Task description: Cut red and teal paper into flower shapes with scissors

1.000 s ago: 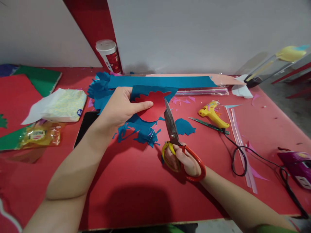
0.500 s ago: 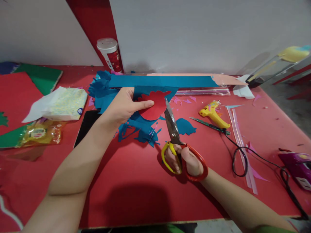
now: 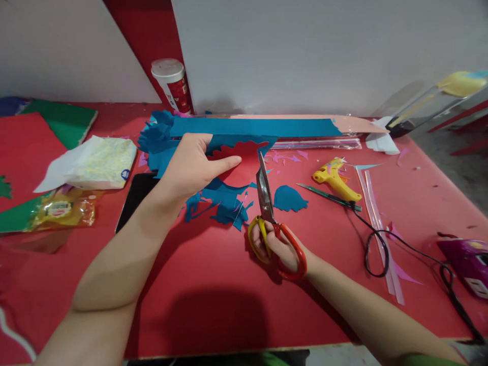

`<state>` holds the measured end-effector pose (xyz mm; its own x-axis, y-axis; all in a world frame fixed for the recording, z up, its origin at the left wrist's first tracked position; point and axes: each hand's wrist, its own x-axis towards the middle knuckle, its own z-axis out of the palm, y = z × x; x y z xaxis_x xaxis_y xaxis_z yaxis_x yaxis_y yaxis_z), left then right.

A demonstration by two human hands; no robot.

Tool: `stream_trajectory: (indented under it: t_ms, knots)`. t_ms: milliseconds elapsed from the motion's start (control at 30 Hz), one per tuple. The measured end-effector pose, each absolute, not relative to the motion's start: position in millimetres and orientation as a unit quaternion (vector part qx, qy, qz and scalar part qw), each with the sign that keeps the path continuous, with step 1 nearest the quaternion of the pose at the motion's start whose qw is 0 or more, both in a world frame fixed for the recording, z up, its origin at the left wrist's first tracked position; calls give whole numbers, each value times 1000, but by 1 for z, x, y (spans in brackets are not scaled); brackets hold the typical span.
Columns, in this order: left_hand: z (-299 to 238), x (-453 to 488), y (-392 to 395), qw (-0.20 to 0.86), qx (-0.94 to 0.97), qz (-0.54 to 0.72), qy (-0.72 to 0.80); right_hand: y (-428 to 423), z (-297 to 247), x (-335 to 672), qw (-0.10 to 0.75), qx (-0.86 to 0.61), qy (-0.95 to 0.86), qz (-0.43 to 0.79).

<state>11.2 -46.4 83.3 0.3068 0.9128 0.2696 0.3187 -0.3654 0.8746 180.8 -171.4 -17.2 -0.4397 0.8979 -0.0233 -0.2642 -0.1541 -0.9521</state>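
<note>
My left hand (image 3: pixel 188 165) pinches a piece of blue paper (image 3: pixel 244 139) between thumb and fingers; the fingers behind are hidden. The paper has a scalloped lower edge with red under it, and I cannot tell whether that red is paper or tabletop. My right hand (image 3: pixel 284 250) grips scissors (image 3: pixel 266 195) with one yellow and one red handle loop. Their blades point up, tips close to the paper's right end. A blue leaf-shaped cutout (image 3: pixel 290 198) lies right of the blades. Blue scraps (image 3: pixel 229 208) lie below my left hand.
A yellow glue gun (image 3: pixel 335 180) and a craft knife (image 3: pixel 328 197) lie to the right, with a black cord and clear strips (image 3: pixel 375 223). A tissue pack (image 3: pixel 102 162) and a dark flat device (image 3: pixel 135 198) lie left. A lidded cup (image 3: pixel 171 86) stands at the wall.
The scissors have shifted slightly left and turned more upright. My left hand has barely moved; the blue paper's angle has changed a little.
</note>
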Motion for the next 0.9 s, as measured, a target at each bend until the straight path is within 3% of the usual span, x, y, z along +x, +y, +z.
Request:
stream_trajectory:
  t_ms: [167,467,900]
  knots:
    - [83,13,-46,394,705,408,427,-173,-16,177,464,-272,-427,727]
    - [80,13,-43,443,673,429,408,-172,-15,182,429,-355,-436,707]
    - [81,12,-41,452,652,451,409,-168,-17,186,433,-344,-393,734]
